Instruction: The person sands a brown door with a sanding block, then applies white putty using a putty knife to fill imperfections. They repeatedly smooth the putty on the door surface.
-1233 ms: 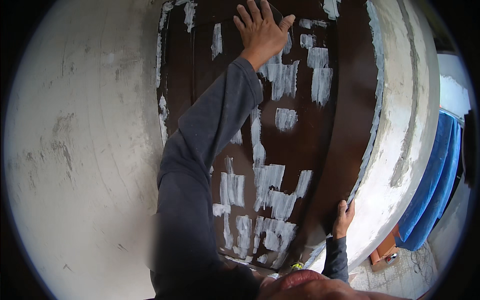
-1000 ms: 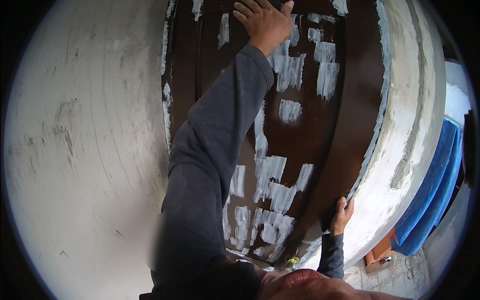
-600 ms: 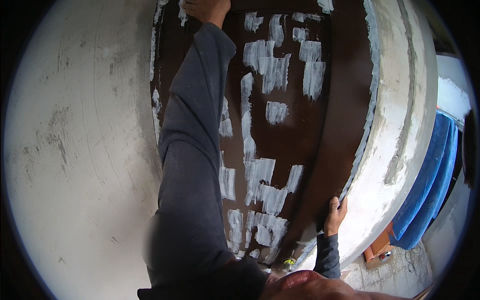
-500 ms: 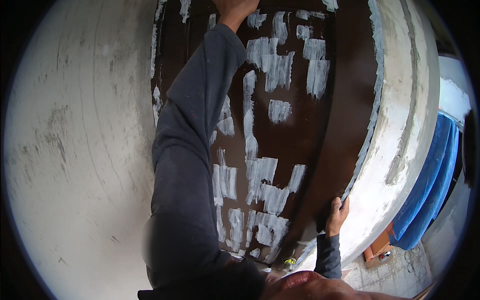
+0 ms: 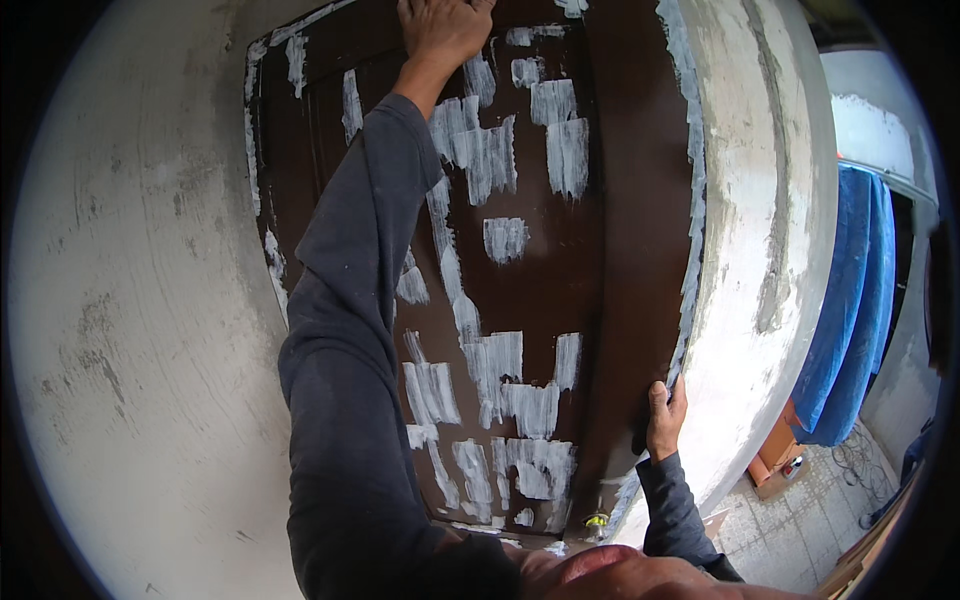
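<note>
While the left hand presses closed against the top of the brown door, whether it pinches a tool I cannot tell. The right hand curls its grip round the door's lower right edge, beside the plastered wall. If the door swings, those fingers could be trapped, and the sleeve may smear the white filler patches.

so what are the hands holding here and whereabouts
Both grip the brown door patched with white filler. The left hand is closed over its upper part near the top; the right hand wraps its fingers around the lower right edge.
</note>
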`<action>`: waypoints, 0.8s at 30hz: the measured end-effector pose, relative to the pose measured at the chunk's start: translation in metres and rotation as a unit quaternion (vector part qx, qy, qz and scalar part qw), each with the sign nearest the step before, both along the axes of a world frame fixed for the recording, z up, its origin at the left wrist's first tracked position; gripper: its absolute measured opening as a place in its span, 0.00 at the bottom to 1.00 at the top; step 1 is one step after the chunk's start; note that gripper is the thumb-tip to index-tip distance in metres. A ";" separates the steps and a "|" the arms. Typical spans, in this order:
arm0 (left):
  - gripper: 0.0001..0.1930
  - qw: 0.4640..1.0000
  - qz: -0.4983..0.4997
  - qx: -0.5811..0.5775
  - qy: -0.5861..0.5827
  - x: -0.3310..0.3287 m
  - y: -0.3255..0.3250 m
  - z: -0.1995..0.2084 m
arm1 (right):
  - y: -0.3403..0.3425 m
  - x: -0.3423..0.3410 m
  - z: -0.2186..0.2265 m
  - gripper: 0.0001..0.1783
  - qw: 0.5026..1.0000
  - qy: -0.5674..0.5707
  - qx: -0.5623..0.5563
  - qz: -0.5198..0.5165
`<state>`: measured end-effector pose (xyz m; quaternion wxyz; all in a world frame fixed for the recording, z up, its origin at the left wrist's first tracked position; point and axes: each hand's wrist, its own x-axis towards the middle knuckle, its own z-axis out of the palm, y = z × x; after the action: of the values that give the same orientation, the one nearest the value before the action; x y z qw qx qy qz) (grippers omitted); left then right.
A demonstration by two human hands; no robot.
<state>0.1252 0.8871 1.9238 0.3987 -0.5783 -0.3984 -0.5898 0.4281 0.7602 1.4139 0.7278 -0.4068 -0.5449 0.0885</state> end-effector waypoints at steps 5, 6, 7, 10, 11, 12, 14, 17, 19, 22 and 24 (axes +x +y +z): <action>0.38 0.976 -0.002 0.091 0.197 0.089 -0.005 -0.005 | -0.010 0.030 0.013 0.27 1.000 0.010 0.002 0.017; 0.36 0.950 -0.022 0.082 0.300 0.105 -0.007 -0.013 | -0.011 0.039 0.013 0.28 1.000 0.013 0.007 0.023; 0.36 0.960 -0.017 0.096 0.263 0.116 -0.012 -0.012 | -0.014 0.047 0.011 0.28 0.999 0.002 0.010 0.031; 0.36 0.971 0.007 0.119 0.206 0.155 -0.033 0.000 | -0.017 0.085 0.010 0.31 0.999 0.021 0.011 0.036; 0.36 0.970 0.015 0.093 0.224 0.171 -0.038 0.000 | -0.018 0.099 0.010 0.32 0.999 0.021 0.007 0.023; 0.37 0.967 0.024 0.066 0.243 0.185 -0.044 0.001 | -0.020 0.113 0.009 0.33 0.999 0.034 0.007 0.029; 0.38 0.978 0.055 0.028 0.198 0.206 -0.057 0.002 | -0.023 0.137 0.005 0.32 0.999 0.019 -0.005 0.049; 0.38 0.960 0.042 0.017 0.275 0.239 -0.063 -0.003 | -0.028 0.162 -0.002 0.35 0.999 0.017 -0.014 0.037; 0.40 0.986 0.054 -0.043 0.150 0.260 -0.064 0.004 | -0.032 0.178 -0.004 0.38 0.999 0.021 -0.023 0.036; 0.42 0.979 0.034 0.035 0.197 0.292 -0.059 0.014 | -0.038 0.207 -0.001 0.39 0.997 0.035 -0.065 0.035; 0.41 0.983 0.053 0.056 0.165 0.315 -0.059 0.024 | -0.039 0.229 0.008 0.40 0.999 0.032 -0.015 0.030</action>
<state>0.4405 0.8282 1.9477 0.5220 -0.6221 -0.3235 -0.4856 0.6576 0.7215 1.4223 0.7358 -0.3979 -0.5320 0.1311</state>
